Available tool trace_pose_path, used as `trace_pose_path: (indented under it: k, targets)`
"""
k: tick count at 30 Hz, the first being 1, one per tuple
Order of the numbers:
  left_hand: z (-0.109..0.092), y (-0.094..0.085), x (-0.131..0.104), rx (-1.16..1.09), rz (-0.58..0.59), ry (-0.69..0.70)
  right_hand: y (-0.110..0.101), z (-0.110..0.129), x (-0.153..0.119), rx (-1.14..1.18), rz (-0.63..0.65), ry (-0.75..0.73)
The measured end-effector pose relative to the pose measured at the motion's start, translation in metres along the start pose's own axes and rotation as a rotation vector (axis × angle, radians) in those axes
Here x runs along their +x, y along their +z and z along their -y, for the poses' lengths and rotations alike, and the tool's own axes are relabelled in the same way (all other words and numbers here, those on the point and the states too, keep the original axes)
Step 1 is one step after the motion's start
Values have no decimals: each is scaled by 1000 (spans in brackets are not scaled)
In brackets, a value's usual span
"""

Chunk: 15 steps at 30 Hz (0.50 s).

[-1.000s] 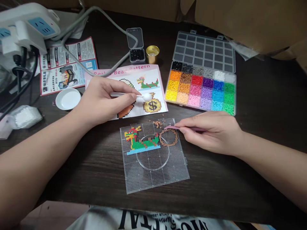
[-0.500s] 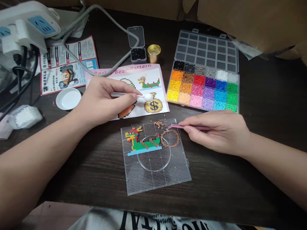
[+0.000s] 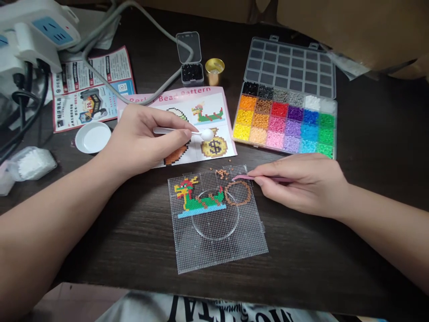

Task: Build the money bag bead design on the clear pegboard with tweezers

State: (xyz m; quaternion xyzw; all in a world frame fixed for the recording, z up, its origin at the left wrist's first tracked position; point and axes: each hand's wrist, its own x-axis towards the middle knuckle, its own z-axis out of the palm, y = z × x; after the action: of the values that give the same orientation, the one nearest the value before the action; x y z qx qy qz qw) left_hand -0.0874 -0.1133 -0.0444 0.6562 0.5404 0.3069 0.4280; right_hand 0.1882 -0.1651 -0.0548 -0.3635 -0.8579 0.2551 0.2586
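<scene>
My left hand (image 3: 147, 136) pinches a small white spoon (image 3: 207, 134) over the printed bead pattern sheet (image 3: 219, 103). Pink tweezers (image 3: 246, 178) are held in my right hand (image 3: 298, 183), their tips at the upper right of the clear pegboard (image 3: 214, 255). On the board a bead dragon boat (image 3: 201, 201) in green, red and yellow sits on a light blue row. Beside it is a ring of brown beads (image 3: 237, 193), just below the tweezer tips. Loose brown beads (image 3: 221, 173) lie at the board's top edge. Whether the tips hold a bead cannot be made out.
An open bead box (image 3: 284, 120) with many colours stands at the back right. Behind the sheet are a small box of black beads (image 3: 192, 73) and a gold cup (image 3: 214, 72). A white dish (image 3: 93, 137), bagged white beads (image 3: 33, 164) and a power strip (image 3: 43, 27) are left.
The tweezer tips have shifted very slightly to the left and down over the board. The left hand keeps its grip on the spoon. The view has moved a little.
</scene>
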Motion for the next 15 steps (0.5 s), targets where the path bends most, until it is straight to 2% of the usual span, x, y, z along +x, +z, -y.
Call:
trace_pose_path:
  k: [15]
  targets:
    - [-5, -1, -1, -6, 30, -48, 0, 0, 2, 33, -5, -10]
